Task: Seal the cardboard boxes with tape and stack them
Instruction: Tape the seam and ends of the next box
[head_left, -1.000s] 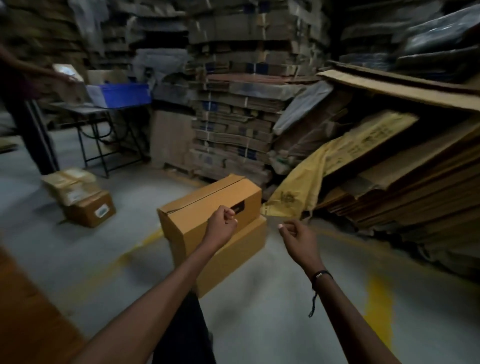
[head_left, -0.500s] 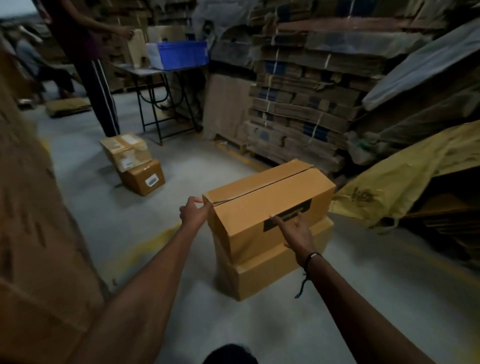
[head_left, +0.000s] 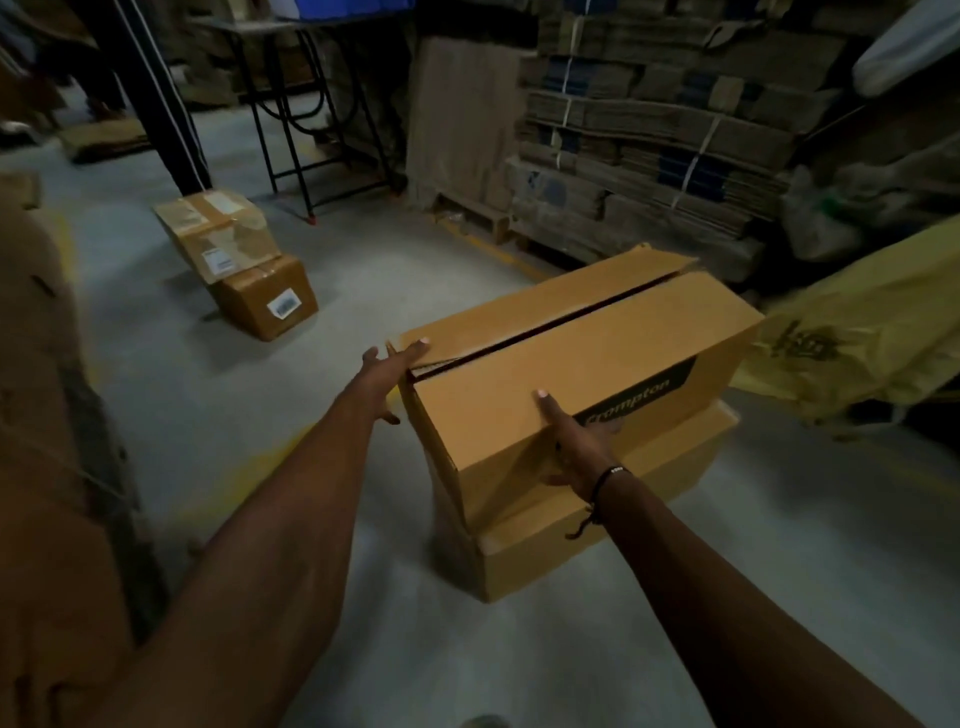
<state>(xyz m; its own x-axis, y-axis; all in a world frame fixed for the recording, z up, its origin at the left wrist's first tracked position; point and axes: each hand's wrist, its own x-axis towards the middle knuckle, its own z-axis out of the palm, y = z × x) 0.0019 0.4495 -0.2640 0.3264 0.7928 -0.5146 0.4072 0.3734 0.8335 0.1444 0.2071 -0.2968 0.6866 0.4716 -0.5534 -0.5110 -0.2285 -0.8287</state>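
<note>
R hand (head_left: 574, 441) lies flat, fingers spread, on near side of top box (head_left: 582, 364) (flaps shut, seam untaped), which sits on bottom box (head_left: 597, 530) at centre floor. L hand (head_left: 392, 371) open, fingertips on its far-left flap corner. Far left: two small boxes (head_left: 244, 260), maybe taped.

We note a tan upper box (head_left: 582, 374) bearing a black label band (head_left: 644, 395). The sack (head_left: 857, 338) is yellow; the floor (head_left: 260, 426) is grey with yellow lines.
</note>
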